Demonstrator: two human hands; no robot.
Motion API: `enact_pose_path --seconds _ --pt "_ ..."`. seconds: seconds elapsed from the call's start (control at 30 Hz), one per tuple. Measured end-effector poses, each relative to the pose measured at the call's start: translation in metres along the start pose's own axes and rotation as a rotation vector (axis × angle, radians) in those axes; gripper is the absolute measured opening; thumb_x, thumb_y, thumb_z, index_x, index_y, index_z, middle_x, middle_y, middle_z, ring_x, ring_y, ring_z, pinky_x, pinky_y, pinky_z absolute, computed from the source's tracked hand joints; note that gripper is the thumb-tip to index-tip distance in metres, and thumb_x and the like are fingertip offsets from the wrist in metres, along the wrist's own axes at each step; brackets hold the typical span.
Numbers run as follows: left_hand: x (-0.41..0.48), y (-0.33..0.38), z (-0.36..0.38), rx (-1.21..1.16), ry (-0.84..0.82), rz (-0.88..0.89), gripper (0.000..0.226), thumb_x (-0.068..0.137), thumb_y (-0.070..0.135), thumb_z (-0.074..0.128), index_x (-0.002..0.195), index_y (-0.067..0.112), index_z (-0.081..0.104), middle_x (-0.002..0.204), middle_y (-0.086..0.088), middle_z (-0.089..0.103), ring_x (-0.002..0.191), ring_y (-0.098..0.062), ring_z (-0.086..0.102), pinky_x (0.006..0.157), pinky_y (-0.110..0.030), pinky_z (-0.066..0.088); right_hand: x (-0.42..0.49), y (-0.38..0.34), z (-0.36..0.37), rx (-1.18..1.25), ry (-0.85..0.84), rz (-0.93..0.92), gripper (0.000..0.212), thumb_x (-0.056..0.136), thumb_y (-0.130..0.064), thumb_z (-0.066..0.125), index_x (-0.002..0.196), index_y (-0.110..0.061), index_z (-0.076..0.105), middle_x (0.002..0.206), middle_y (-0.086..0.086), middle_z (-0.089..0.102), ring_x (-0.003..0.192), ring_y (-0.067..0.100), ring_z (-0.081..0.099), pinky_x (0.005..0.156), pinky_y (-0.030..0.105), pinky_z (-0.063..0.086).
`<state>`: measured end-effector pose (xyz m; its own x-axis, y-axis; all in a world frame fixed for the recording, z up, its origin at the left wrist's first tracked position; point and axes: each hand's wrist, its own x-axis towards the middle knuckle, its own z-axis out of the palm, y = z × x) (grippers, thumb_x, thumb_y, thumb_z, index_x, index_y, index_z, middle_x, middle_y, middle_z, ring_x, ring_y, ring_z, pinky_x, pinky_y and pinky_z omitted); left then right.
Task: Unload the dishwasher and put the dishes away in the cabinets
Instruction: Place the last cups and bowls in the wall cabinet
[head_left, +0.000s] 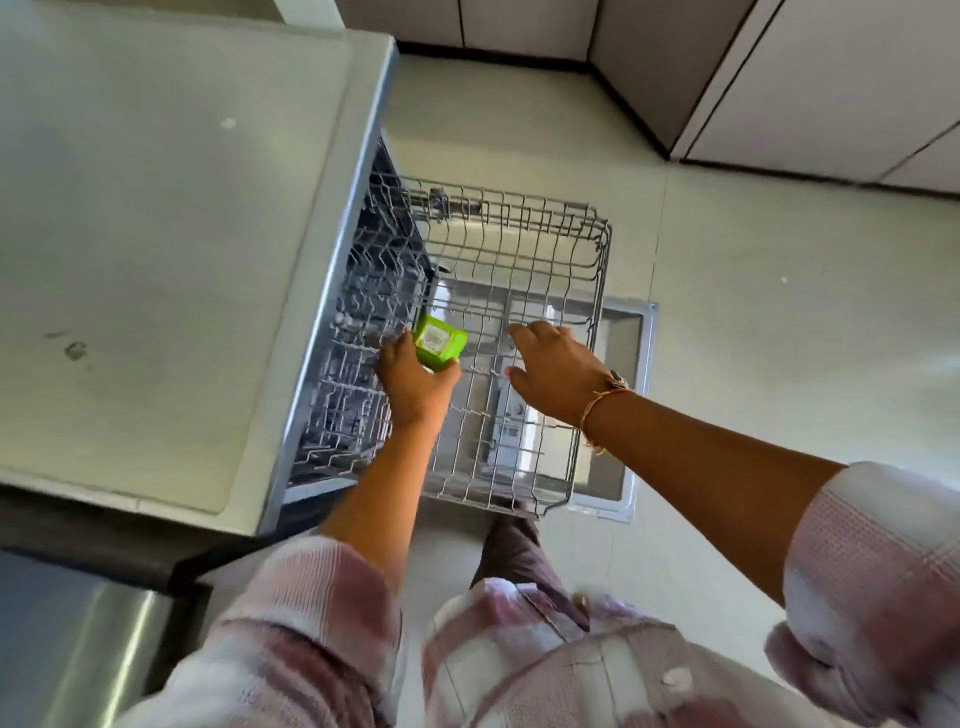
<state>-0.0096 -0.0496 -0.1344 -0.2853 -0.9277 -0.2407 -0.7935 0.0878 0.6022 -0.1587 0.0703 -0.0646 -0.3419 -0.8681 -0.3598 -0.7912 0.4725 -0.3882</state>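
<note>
The dishwasher's grey wire rack (545, 249) is pulled out over the lowered door (626, 364), and I see no dishes standing in its pulled-out part. My left hand (413, 387) grips a small green container (439, 340), bottom side up with a label showing, just above the rack's left side. My right hand (553, 371) hovers over the middle of the rack with its fingers spread and relaxed, holding nothing. A thread bracelet sits on that wrist.
A pale countertop (156, 208) covers the left above the dishwasher opening. Light cabinet doors (831, 78) with a dark toe kick line the far right and back. A steel appliance front (67, 639) sits at lower left. The floor (779, 338) is pale tile.
</note>
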Motion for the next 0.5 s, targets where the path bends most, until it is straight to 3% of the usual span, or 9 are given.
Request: enact_pose_path --seconds 0.13,0.2,0.3,0.4,0.5 --pt "-0.086 0.019 -0.048 -0.118 0.132 0.117 0.053 0.070 0.031 0.077 0.118 0.018 0.058 0.116 -0.002 0.049 0.111 -0.020 0.045 0.085 -0.031 0.048 -0.051 -0.020 -0.026 0.017 0.133 -0.101 0.051 0.094 -0.030 0.051 0.141 -0.015 0.041 0.134 0.013 0.052 0.120 0.037 0.051 0.092 0.046 0.051" --pt "-0.129 0.027 -0.074 -0.122 0.220 0.138 0.057 0.074 0.029 0.079 0.123 0.015 0.055 0.114 0.003 0.045 0.109 -0.012 0.041 0.079 -0.011 0.038 -0.077 -0.030 -0.038 0.018 0.195 -0.160 0.052 0.093 -0.028 0.050 0.142 -0.015 0.040 0.136 0.012 0.051 0.121 0.036 0.050 0.090 0.046 0.051" --pt "-0.200 0.036 -0.115 -0.147 0.369 0.149 0.062 0.076 0.024 0.080 0.130 0.009 0.052 0.121 -0.003 0.046 0.110 -0.010 0.037 0.080 0.002 0.029 -0.125 -0.052 -0.051 0.011 0.289 -0.279 0.051 0.095 -0.033 0.050 0.142 -0.016 0.040 0.135 0.010 0.052 0.121 0.033 0.050 0.087 0.044 0.052" --pt "-0.256 0.035 -0.152 -0.128 0.494 0.166 0.070 0.075 0.028 0.081 0.135 0.010 0.049 0.128 -0.010 0.048 0.122 -0.021 0.039 0.094 -0.017 0.031 -0.169 -0.085 -0.060 0.012 0.376 -0.427 0.050 0.095 -0.035 0.049 0.141 -0.017 0.041 0.133 0.009 0.053 0.119 0.030 0.052 0.089 0.042 0.052" --pt "-0.310 0.030 -0.190 -0.137 0.635 0.157 0.075 0.076 0.028 0.081 0.140 0.012 0.045 0.133 -0.008 0.044 0.126 -0.019 0.039 0.096 -0.021 0.036 -0.209 -0.127 -0.067 0.025 0.467 -0.595 0.049 0.093 -0.035 0.053 0.138 -0.017 0.046 0.131 0.008 0.055 0.116 0.030 0.054 0.088 0.041 0.051"
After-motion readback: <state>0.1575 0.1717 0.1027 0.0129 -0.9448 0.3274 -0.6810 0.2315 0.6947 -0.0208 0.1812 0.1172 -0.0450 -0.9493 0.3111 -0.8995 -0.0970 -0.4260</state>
